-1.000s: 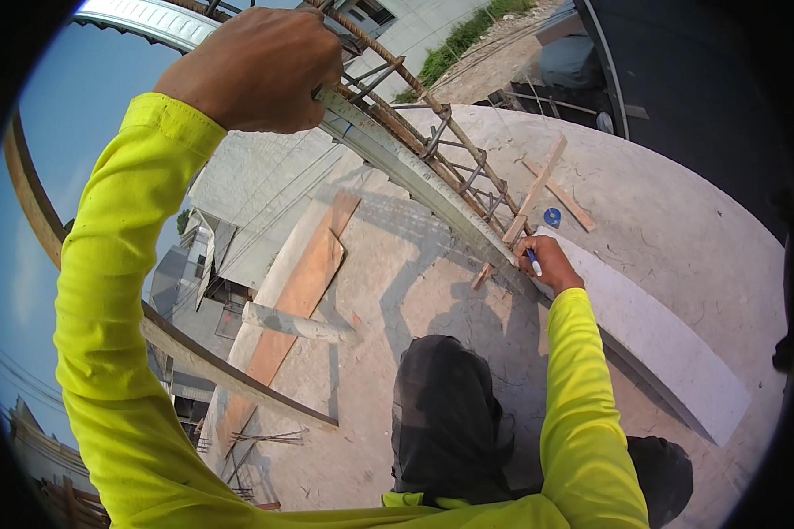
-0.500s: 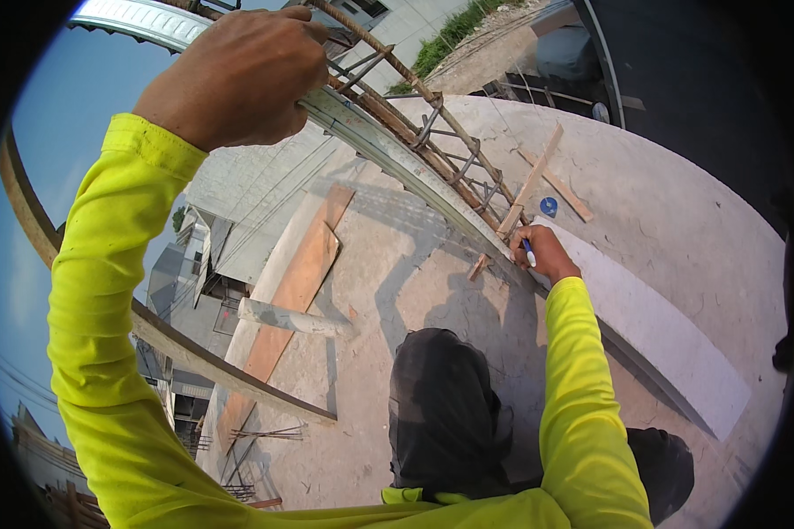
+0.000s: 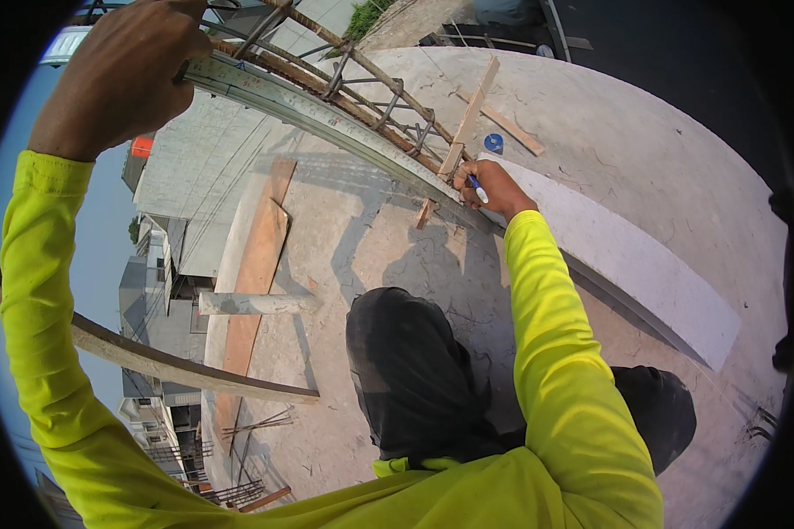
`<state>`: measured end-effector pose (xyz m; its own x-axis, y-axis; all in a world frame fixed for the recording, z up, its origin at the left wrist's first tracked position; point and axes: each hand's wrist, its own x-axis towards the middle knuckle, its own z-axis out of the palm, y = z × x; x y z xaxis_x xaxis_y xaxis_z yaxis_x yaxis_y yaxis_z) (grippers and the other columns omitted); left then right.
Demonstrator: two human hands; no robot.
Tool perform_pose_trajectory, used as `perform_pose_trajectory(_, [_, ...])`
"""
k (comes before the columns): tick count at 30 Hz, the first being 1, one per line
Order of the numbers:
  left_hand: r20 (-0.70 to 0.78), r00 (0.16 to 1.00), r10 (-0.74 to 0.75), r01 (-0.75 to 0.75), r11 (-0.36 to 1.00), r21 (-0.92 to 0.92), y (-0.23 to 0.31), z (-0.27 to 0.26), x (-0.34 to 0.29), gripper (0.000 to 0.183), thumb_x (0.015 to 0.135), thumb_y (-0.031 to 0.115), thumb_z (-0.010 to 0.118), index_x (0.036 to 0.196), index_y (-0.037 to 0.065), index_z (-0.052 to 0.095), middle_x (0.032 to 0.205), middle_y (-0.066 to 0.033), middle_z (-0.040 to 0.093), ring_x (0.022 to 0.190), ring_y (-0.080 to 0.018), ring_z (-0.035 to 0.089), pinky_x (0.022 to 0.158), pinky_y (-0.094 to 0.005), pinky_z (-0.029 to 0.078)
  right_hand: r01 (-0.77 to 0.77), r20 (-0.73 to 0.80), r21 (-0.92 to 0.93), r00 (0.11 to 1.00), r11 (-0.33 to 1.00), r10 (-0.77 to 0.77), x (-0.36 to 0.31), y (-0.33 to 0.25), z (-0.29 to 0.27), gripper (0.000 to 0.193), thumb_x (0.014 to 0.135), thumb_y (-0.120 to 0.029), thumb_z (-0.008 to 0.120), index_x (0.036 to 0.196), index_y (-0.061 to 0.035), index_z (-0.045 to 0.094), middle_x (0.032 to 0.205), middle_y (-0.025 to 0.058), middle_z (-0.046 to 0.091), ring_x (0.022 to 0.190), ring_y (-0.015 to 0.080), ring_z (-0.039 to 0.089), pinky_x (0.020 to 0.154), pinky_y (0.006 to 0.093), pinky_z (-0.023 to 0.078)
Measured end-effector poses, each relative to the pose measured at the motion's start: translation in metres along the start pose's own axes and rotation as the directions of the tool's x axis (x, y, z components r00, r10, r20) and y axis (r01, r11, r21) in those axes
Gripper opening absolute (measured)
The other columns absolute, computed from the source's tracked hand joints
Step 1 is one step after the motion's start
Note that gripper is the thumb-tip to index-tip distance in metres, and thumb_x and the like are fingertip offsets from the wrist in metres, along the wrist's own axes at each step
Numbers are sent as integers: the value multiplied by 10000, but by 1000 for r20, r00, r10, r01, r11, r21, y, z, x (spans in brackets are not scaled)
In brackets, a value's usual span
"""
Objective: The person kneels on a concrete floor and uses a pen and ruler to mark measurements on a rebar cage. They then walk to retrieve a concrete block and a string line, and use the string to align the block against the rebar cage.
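Note:
My left hand, upper left, is closed around a long pale metal channel. The channel slopes down to the right, alongside a rusty rebar cage. Its low end lies by my right hand, which is closed on a blue and white pen near the foot of the cage. The pen's tip is hidden. A thin wooden strip leans at the cage's foot, just beyond my right hand.
A long pale slab extends right from my right hand. A blue disc-shaped object and another wooden strip lie beyond. To the left are a plywood board, a short pale post and a long timber. My knee is in front.
The view has shifted, so both hands, the channel and the cage appear further left and higher. Both grips look the same, with the pen still in my right hand.

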<state>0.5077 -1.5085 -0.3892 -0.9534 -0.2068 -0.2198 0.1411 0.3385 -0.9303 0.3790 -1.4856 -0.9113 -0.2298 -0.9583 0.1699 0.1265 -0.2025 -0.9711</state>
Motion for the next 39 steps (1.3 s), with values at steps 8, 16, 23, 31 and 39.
perform_pose_trajectory(8, [11,1000,-6,7,1000,-10,-6,4,-1,90,696,57,689,775,47,732,786,-107,658,784,-270,666,738,-378,566,-129,1,75,992,989,129,1,4,-5,119,805,86,592,835,-10,655,759,70,634,647,150,572,585,293,453])
perform_pose_trajectory(16, [12,1000,-5,6,1000,-19,-15,3,0,105,696,55,692,789,52,741,802,-101,662,800,-264,666,747,-374,568,-256,6,488,957,834,290,1,-12,0,220,919,-178,534,819,-7,629,620,72,581,498,137,514,472,288,390])
perform_pose_trajectory(23, [11,1000,8,-8,1000,-16,-9,-10,7,119,696,52,694,802,55,748,816,-96,665,814,-259,666,755,-371,570,-271,-7,530,946,804,324,0,-14,2,209,909,-164,542,817,2,630,634,77,574,472,112,477,441,233,336])
perform_pose_trajectory(31, [0,999,39,-39,999,0,1,-27,8,135,696,50,696,817,60,757,831,-90,669,830,-253,666,764,-368,572,-30,-110,143,993,989,46,-6,-6,7,97,902,-45,558,898,18,631,672,66,588,513,88,517,444,194,346])
perform_pose_trajectory(39, [-30,997,66,-66,998,8,3,-33,5,152,696,47,699,831,64,765,847,-84,673,846,-248,666,772,-364,574,-149,-76,376,979,915,191,-2,-5,6,115,892,-77,566,893,21,626,659,78,588,530,103,542,437,200,351])
